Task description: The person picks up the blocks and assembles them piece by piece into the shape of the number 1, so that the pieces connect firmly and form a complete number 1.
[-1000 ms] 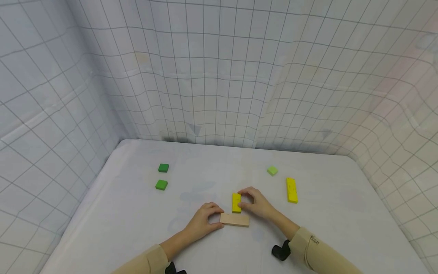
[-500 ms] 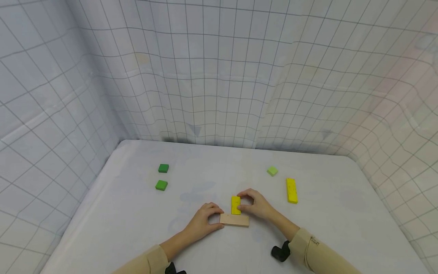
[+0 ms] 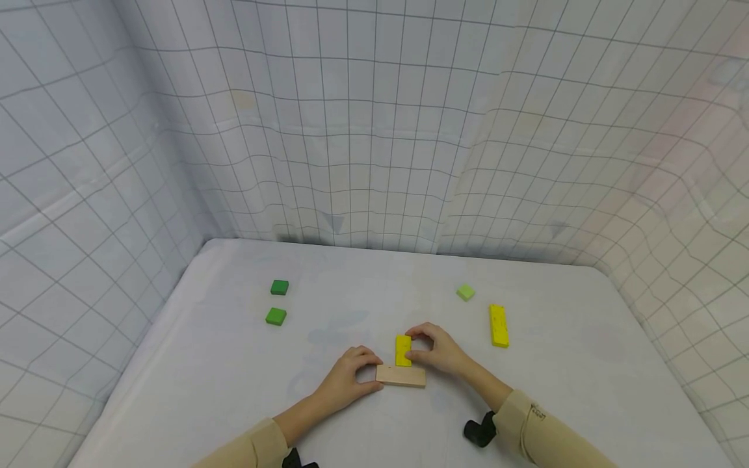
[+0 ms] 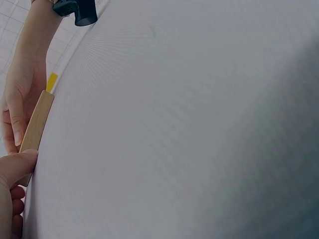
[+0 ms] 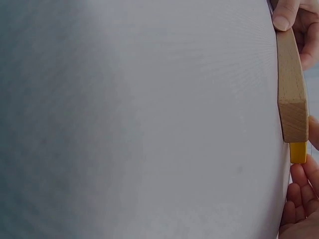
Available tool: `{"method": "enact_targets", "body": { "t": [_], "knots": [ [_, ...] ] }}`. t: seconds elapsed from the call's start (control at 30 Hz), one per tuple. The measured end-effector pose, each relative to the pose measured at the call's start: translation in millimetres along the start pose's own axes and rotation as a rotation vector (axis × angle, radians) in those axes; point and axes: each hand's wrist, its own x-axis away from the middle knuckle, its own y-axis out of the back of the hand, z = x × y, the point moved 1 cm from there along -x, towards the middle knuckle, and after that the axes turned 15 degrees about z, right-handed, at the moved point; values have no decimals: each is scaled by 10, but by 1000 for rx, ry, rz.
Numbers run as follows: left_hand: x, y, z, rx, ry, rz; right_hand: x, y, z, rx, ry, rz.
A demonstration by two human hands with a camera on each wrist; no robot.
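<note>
My left hand [image 3: 345,382] pinches the left end of a plain wooden block [image 3: 402,376], thumb on the near side and fingers on the far side. Just behind that block lies a smaller yellow block [image 3: 402,351], its short end against the wooden one's far edge in the head view. The thumb and index finger of my right hand [image 3: 441,352] hold this yellow block along its right side. In the right wrist view, the wooden block [image 5: 292,82] partly hides the yellow block [image 5: 298,152], with my right fingers right at it.
A longer yellow block [image 3: 499,325] lies to the right, with a light green square block [image 3: 465,292] behind it. Two green square blocks [image 3: 276,316] are at the left on the white tabletop [image 3: 222,364]. Grid-patterned curtains [image 3: 386,130] enclose the back and sides.
My right hand has drawn the smaller yellow block slightly toward me, up to the wooden block. My left hand and the wooden block have stayed in place.
</note>
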Motion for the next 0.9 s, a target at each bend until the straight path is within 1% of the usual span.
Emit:
{"method": "enact_targets", "body": {
  "t": [0.27,0.6,0.7,0.9],
  "knots": [
    [-1,-2,10,0,1,2,6,1,20,-4,-26,1],
    [-6,8,-6,-6,-3,-6,4,3,8,1,-29,5],
    [-7,13,-11,-6,-6,-8,11,10,13,-13,-34,10],
    [-8,12,-10,1,-2,-1,36,77,59,-7,-32,14]
  ]
}}
